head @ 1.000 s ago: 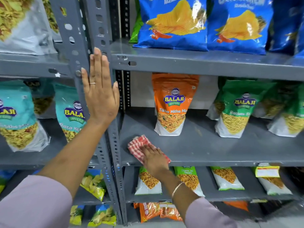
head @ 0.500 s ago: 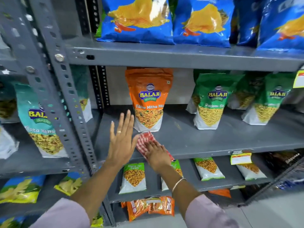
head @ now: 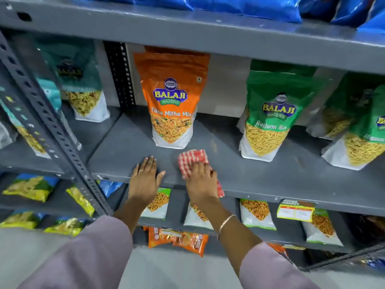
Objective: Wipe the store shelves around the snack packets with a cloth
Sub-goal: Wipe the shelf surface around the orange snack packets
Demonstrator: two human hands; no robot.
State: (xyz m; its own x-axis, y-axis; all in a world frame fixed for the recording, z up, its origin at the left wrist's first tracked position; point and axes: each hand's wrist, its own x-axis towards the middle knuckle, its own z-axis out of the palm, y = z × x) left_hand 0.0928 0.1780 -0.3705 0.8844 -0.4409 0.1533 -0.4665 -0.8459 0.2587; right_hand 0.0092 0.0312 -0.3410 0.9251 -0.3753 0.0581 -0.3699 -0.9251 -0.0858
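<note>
Grey steel racking in a shop aisle, as you see it from above.

Before you stands a slotted upright post (head: pixel 52 130), painted dark grey and punched with holes, dividing two bays of shelving. Behind the goods you can make out a pale back wall (head: pixel 227 88) and a second perforated strip (head: pixel 123 76). Below, the floor (head: pixel 177 272) is smooth light grey. Lighting is even and soft, and the painted metal gives a dull sheen.

On the shelf (head: pixel 260 176), the cloth (head: pixel 192 161) lies just before the Tikha Mitha Mix packet (head: pixel 171 101); the Ratlami Sev packet (head: pixel 270 117) stands to that packet's right.
</note>
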